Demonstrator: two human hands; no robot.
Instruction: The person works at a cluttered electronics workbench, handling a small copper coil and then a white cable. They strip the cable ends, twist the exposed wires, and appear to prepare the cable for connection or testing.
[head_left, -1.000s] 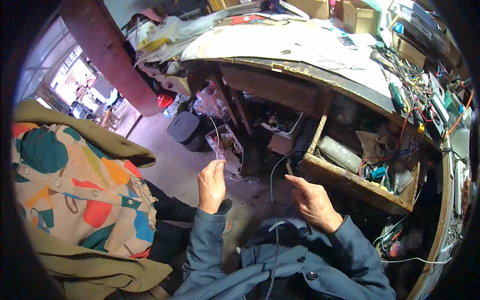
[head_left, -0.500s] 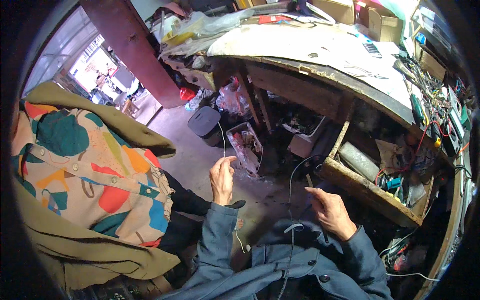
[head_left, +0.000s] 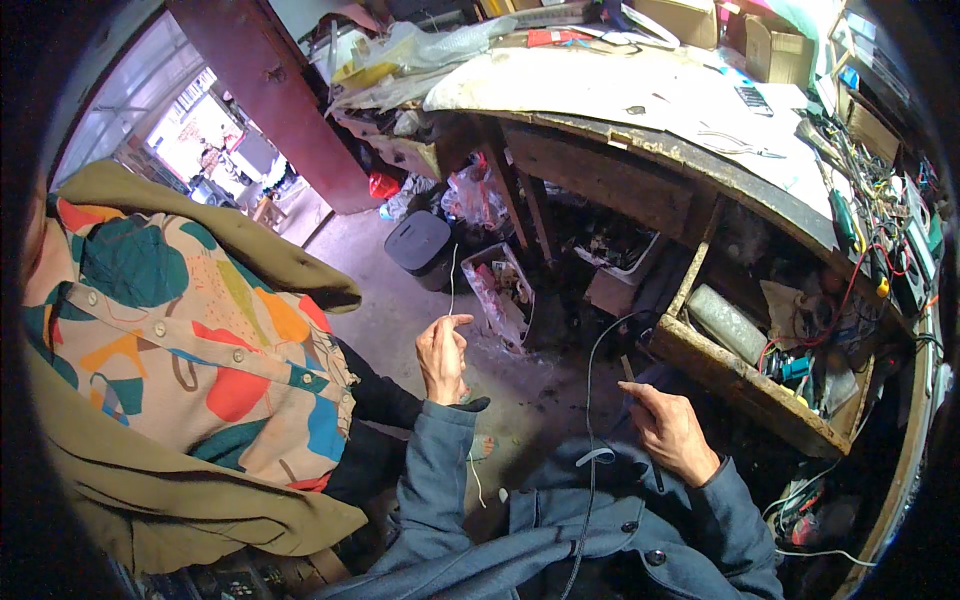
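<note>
My left hand (head_left: pixel 441 358) is closed in a pinch on a thin white wire (head_left: pixel 453 280). One end of it stands up above my fingers, and a loose tail hangs below, beside my sleeve. My right hand (head_left: pixel 672 432) is curled with the index finger stretched forward. A slim stick-like tool (head_left: pixel 627 369) seems to pass through it, its tan end above the fingers and a dark end below; its kind is unclear. Between my hands a dark grey cable (head_left: pixel 590 400) arcs down across my lap, with a pale tie (head_left: pixel 597 457) around it.
At my left sits a person in a patterned shirt (head_left: pixel 200 340) and olive coat. A cluttered workbench (head_left: pixel 560 90) carries pliers (head_left: pixel 740 145) and tangled wires. Below are an open drawer (head_left: pixel 750 385), a black bin (head_left: pixel 418 240) and a box of scraps (head_left: pixel 500 300).
The whole view has shifted slightly. Both hands keep nearly the same pose, and the white wire's upper end leans a little differently.
</note>
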